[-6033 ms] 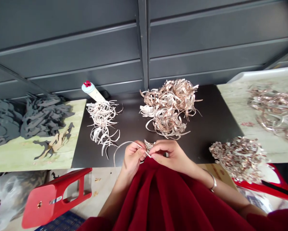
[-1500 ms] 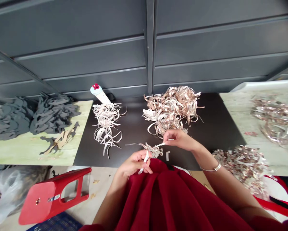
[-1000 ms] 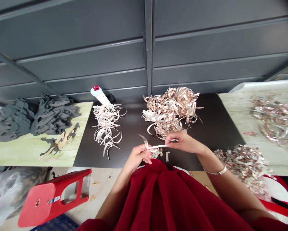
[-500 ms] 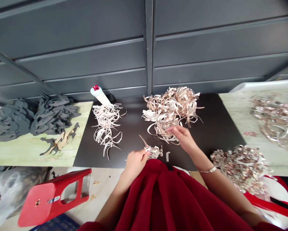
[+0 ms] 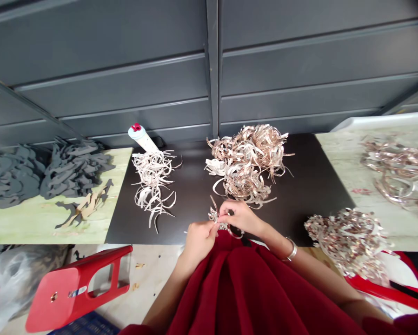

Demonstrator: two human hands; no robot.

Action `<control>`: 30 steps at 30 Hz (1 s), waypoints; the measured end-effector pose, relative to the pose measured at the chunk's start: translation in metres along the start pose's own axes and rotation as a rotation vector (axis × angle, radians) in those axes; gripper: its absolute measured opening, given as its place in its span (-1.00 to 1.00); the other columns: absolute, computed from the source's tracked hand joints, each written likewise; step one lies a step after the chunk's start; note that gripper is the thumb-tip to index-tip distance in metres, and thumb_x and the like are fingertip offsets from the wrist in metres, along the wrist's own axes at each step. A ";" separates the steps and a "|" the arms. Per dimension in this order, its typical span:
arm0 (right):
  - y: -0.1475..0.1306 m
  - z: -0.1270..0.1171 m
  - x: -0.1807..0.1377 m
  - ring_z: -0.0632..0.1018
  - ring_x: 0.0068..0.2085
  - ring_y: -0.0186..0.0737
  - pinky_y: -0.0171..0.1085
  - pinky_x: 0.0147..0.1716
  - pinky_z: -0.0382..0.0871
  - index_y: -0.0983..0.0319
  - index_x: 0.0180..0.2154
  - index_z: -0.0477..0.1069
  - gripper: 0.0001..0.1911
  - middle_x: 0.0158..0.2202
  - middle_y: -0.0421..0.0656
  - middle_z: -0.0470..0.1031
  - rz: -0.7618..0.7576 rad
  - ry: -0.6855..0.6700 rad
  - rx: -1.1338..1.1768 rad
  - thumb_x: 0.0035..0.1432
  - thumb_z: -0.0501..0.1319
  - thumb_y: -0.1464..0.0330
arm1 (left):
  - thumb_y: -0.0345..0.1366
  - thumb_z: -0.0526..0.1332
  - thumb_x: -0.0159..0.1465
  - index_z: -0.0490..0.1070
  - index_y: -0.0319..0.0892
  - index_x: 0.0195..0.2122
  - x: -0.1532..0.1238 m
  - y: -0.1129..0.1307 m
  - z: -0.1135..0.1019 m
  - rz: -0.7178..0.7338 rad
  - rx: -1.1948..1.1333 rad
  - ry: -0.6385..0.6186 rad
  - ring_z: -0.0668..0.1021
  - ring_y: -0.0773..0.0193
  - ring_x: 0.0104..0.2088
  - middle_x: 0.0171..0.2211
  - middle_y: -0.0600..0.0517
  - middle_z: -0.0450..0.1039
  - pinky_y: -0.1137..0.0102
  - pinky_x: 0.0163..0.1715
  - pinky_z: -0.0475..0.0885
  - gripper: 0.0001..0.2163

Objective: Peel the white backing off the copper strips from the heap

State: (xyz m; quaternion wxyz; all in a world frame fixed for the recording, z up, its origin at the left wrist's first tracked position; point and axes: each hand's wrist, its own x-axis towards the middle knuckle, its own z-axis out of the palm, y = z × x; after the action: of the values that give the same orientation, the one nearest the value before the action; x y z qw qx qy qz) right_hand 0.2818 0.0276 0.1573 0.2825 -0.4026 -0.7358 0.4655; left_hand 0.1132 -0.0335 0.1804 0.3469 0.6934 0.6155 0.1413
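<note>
Nearest the camera it's a lot of red cloth (image 5: pixel 236 288), plus a red stool (image 5: pixel 55 300) down on the left with a small sticker (image 5: pixel 78 291) on it, way too tiny to read. A clear plastic bag (image 5: pixel 13 284) sits left of that.

Both hands meet right at the near edge of the dark worktop (image 5: pixel 306 186). The left hand (image 5: pixel 200 238) has its fingers curled in, thumb pressed up front; the right hand (image 5: pixel 240 216), silver bangle (image 5: pixel 292 250) on that wrist, is pinched closed against it. They've both got hold of a pale strip (image 5: pixel 236 236), mostly hidden by fingers. What shows is a curl on the near side of the right hand, bowed toward the near side, long axis roughly left to right. Another thin strip (image 5: pixel 214 203) pokes out just past the fingertips, tip pointing far and a bit left, above a small heap of curly bits (image 5: pixel 213 215).

Off to the right, a shiny curly heap (image 5: pixel 348 235) sits by the edge. Farther out: white strips (image 5: pixel 152 170) on the left, a coppery pile (image 5: pixel 252 156) right of center. Some red marking (image 5: pixel 361 191) on the pale worktop (image 5: pixel 337 144) at right, can't make it out. Behind the white strips there's a red-topped bottle (image 5: pixel 143 138), then grey wall panels (image 5: pixel 132 83).
</note>
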 end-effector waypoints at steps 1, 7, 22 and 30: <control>0.002 -0.003 0.000 0.44 -0.44 -0.36 -0.37 -0.39 0.31 0.23 -0.52 0.41 -0.86 -0.51 -0.27 0.44 0.012 0.007 0.013 0.02 0.33 0.41 | -0.25 0.02 0.32 0.43 -0.17 -0.59 0.000 -0.001 0.001 -0.007 -0.016 0.006 0.50 0.32 -0.55 -0.58 0.03 0.51 0.47 -0.43 0.26 -0.63; 0.008 -0.008 0.002 0.48 -0.32 -0.27 -0.27 -0.25 0.38 0.21 -0.38 0.43 -0.92 -0.39 -0.20 0.44 -0.053 0.050 -0.060 0.02 0.32 0.41 | -0.27 0.02 0.30 0.43 -0.17 -0.59 0.000 -0.007 0.003 -0.030 -0.060 -0.003 0.52 0.29 -0.54 -0.58 0.03 0.51 0.47 -0.43 0.28 -0.65; 0.000 0.008 -0.011 0.60 -0.20 -0.24 -0.27 -0.20 0.48 0.14 -0.12 0.31 -0.77 -0.21 -0.17 0.58 -0.028 0.053 0.001 0.22 0.03 0.49 | -0.48 0.07 0.16 0.39 -0.13 -0.12 0.011 -0.009 0.011 -0.161 -0.577 -0.095 0.63 0.19 -0.37 -0.30 0.01 0.59 0.37 -0.35 0.49 -0.72; -0.003 -0.001 -0.009 0.59 -0.10 -0.21 -0.19 -0.09 0.48 0.19 -0.08 0.26 -0.71 -0.13 -0.11 0.57 0.003 -0.017 0.172 0.13 0.11 0.49 | -0.35 0.18 0.18 0.33 -0.20 -0.19 0.014 -0.017 0.009 -0.089 -0.691 -0.088 0.59 0.22 -0.33 -0.43 0.03 0.55 0.36 -0.24 0.43 -0.83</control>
State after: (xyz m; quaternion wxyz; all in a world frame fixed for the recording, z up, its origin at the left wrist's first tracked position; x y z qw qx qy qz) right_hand 0.2860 0.0200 0.1606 0.3088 -0.3741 -0.6949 0.5308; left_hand 0.1090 -0.0224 0.1597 0.5931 0.5128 0.5456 0.2961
